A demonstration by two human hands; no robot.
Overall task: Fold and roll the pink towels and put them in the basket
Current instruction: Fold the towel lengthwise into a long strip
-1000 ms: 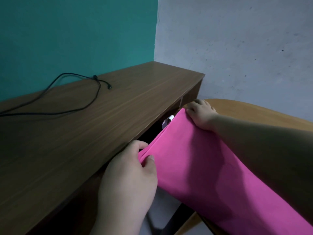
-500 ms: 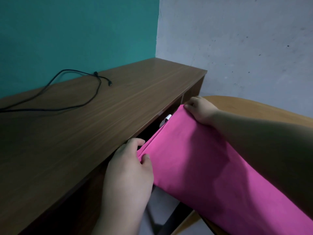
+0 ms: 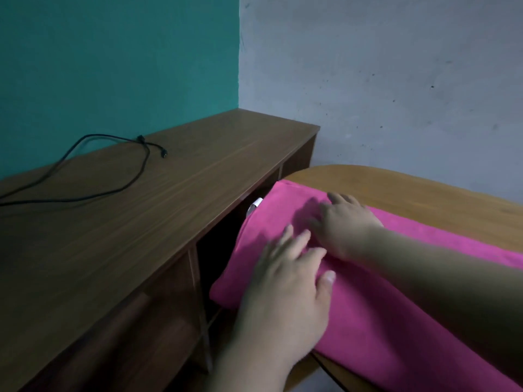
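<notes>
**Left hand** (image 3: 285, 295): open, fingers straight and spread, palm down. It rests flat on the near part of the pink towel (image 3: 268, 219), thumb out to the right. The fingertips are blurred.

**Right hand** (image 3: 346, 226): open, palm down, fingers spread. It lies flat on the towel just beyond the left hand, close beside it. The outline is blurred, and the forearm crosses the towel from the right.

**Pink towel**: one long band with a smooth upper face, spread across the light wooden table (image 3: 424, 193) and under both hands. Its left end hangs past the table's edge towards the shelf unit. A small white tag (image 3: 254, 204) shows at the towel's left edge, beside the gap.

**Table**: rounded far edge, with bare wood beyond the towel.

**Dark wooden shelf unit** (image 3: 141, 222): to the left, with open compartments facing the table. A black cable (image 3: 140, 138) lies looped on its top.

**Walls**: teal wall (image 3: 113, 66) far left, grey wall (image 3: 382, 80) far right, meeting in a corner.
</notes>
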